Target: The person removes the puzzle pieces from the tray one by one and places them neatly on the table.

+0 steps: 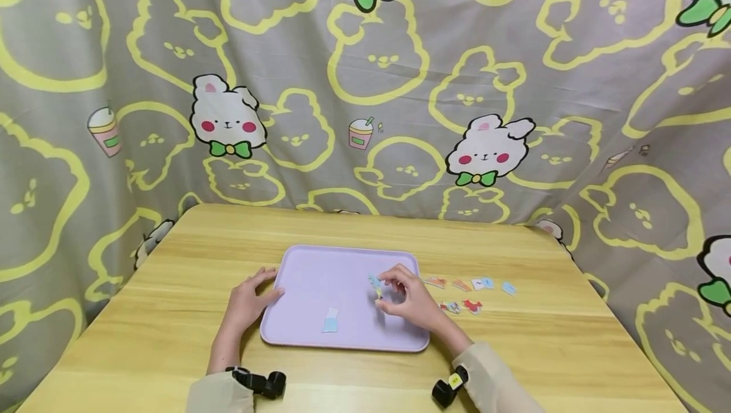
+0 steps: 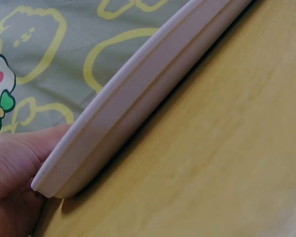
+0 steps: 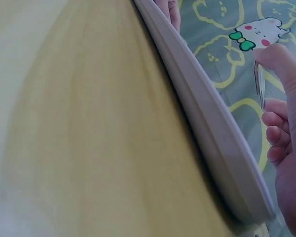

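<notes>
A light purple tray (image 1: 325,280) lies on the table. At its left edge the left hand (image 1: 247,302) holds the rim, thumb over the top and the other fingers along the outside. Above the tray's right half, the right hand (image 1: 408,297) pinches a thin puzzle piece (image 1: 375,283), light blue with some yellow, between thumb and fingers. In the right wrist view this piece (image 3: 259,84) appears edge-on. A white and pale blue piece (image 1: 330,322) lies flat on the tray near its front.
Right of the tray, several printed pieces lie on the wooden table (image 1: 542,349) in two loose rows. Among them are a red piece (image 1: 472,306), an orange one (image 1: 461,285) and a blue one (image 1: 508,288). A patterned curtain (image 1: 308,51) hangs behind the table.
</notes>
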Available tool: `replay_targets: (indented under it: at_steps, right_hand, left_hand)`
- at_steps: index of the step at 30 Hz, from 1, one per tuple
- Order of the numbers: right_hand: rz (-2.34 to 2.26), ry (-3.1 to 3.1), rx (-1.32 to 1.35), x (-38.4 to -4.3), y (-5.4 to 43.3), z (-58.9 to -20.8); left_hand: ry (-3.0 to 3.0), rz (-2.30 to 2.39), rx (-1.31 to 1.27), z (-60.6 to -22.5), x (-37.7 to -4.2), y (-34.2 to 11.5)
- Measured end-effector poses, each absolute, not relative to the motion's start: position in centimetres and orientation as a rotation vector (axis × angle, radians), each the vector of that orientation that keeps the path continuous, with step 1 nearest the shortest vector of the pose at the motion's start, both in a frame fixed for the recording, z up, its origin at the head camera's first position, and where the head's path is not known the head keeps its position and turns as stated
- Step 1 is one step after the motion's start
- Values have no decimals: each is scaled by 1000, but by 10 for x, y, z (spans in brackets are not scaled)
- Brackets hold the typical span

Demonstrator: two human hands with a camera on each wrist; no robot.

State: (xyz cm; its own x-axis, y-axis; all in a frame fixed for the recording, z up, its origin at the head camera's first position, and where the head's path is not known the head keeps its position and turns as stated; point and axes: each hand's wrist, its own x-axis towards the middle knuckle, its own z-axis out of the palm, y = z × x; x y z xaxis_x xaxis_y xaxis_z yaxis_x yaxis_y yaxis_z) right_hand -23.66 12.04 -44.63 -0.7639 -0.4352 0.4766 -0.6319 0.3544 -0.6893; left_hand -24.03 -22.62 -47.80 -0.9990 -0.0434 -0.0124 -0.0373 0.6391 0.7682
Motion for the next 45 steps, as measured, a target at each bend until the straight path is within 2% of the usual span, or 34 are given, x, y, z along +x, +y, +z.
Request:
replay_targets:
  at_steps: [14, 22, 33, 45]
  right_hand:
    - [1365, -2455, 812, -231, 142, -448]
    - [1345, -2484, 658, -246, 163, -479]
    - [1372, -2430, 549, -241, 188, -484]
    - [1333, -2478, 368, -220, 199, -457]
  left_hand:
    - [-2844, -1334, 67, -477, -240, -227]
    - [-2843, -1320, 54, -478, -240, -227]
    - [-2860, -1291, 37, -479, -241, -226]
    - [-2896, -1313, 31, -477, -240, -226]
